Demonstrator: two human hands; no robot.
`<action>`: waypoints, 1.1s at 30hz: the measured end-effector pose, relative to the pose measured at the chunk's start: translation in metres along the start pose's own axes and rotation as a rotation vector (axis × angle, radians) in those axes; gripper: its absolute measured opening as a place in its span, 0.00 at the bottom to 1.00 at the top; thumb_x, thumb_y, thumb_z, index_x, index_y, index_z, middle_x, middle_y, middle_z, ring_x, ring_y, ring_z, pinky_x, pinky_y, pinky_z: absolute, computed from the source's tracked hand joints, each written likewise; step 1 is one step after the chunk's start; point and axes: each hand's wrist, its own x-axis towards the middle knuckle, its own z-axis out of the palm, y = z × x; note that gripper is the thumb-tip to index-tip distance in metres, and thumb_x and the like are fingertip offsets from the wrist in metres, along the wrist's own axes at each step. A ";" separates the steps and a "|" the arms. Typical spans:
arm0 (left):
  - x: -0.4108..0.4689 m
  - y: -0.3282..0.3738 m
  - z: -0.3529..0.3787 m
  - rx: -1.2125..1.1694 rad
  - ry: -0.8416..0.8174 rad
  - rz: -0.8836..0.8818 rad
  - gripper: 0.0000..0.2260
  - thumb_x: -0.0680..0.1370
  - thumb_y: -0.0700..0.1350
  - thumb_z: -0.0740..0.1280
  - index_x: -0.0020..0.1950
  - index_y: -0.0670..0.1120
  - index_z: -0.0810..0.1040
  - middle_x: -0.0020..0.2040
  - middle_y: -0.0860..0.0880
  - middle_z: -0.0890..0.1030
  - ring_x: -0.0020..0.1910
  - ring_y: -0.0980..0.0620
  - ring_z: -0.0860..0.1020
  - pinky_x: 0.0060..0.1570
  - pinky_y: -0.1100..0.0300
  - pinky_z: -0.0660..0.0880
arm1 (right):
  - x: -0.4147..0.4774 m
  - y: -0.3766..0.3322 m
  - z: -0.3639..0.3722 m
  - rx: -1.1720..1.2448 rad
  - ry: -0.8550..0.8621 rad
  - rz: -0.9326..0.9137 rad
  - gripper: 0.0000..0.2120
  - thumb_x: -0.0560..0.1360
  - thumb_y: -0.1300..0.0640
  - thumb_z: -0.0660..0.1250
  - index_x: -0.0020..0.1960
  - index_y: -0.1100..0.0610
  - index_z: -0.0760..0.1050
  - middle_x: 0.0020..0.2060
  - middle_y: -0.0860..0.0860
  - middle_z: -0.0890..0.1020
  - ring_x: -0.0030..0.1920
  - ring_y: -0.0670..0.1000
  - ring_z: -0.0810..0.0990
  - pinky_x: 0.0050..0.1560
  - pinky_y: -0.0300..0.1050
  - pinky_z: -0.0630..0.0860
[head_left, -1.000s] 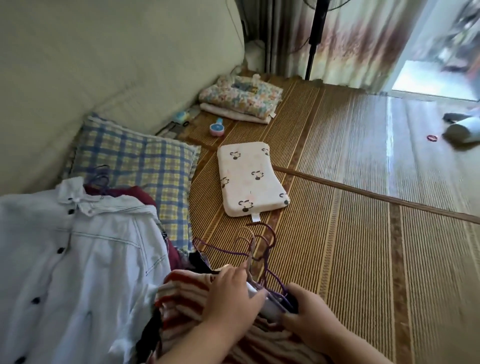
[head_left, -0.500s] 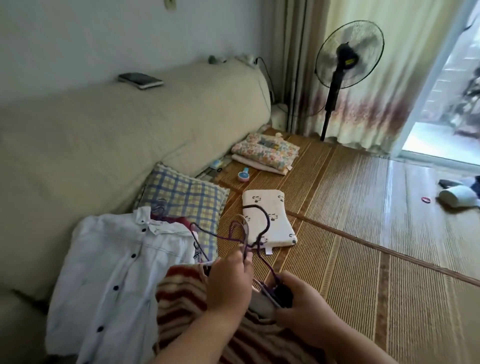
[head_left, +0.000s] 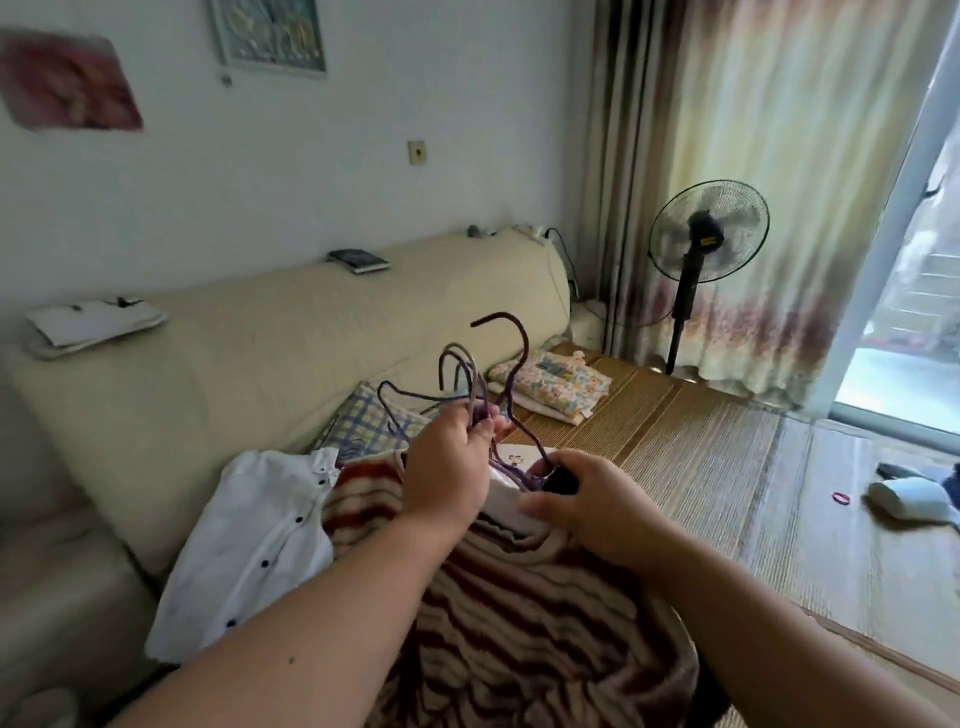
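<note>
- The left hand (head_left: 451, 464) is raised in front of the person, its fingers clenched round the necks of several thin purple wire coat hangers (head_left: 523, 340).
- The hangers' hooks fan out upward and away from that fist, above the sofa edge; one dark hook stands higher than the rest.
- The right hand (head_left: 589, 500) sits just beside the left, lower and to its right. Its fingers are curled, grasping the bunched tops of the clothes where the hanger wires run down into them; white cloth and something dark show under its fingers.
- A thick knitted garment with dark red and cream stripes (head_left: 524, 603) hangs from that grip and drapes over the person's lap, between the two forearms.
- A white button-up shirt with small dark buttons (head_left: 249, 540) lies to the left of the striped garment, touching it and resting against the cream upholstered sofa (head_left: 249, 384).
- A blue and yellow checked pillow (head_left: 363, 421) leans at the foot of the sofa, behind the shirt.
- A folded floral cloth bundle (head_left: 553, 382) lies on the woven straw floor mat (head_left: 701, 467), beyond the hands.
- A black standing fan (head_left: 709, 234) stands before the pale, stained curtain (head_left: 753, 130).
- A dark book (head_left: 358, 260) rests on top of the sofa back.
</note>
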 end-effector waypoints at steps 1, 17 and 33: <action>-0.002 0.012 0.000 -0.009 0.005 0.001 0.06 0.79 0.43 0.63 0.44 0.53 0.76 0.44 0.55 0.83 0.48 0.53 0.81 0.52 0.60 0.75 | -0.005 -0.006 -0.011 0.007 -0.011 -0.005 0.10 0.69 0.44 0.72 0.42 0.50 0.78 0.32 0.45 0.81 0.30 0.39 0.75 0.30 0.32 0.71; -0.035 0.065 0.031 -0.255 -0.176 -0.023 0.13 0.79 0.38 0.63 0.42 0.55 0.76 0.41 0.56 0.83 0.41 0.64 0.81 0.43 0.73 0.74 | -0.060 0.014 -0.091 0.044 -0.029 0.151 0.04 0.73 0.58 0.68 0.39 0.55 0.79 0.36 0.53 0.80 0.40 0.52 0.77 0.53 0.59 0.74; -0.025 0.065 -0.003 -0.354 0.034 0.009 0.11 0.81 0.40 0.58 0.55 0.53 0.76 0.38 0.55 0.81 0.32 0.65 0.76 0.38 0.70 0.73 | -0.045 0.005 -0.097 0.147 -0.022 0.056 0.04 0.73 0.56 0.69 0.41 0.53 0.82 0.37 0.49 0.84 0.37 0.46 0.81 0.40 0.40 0.77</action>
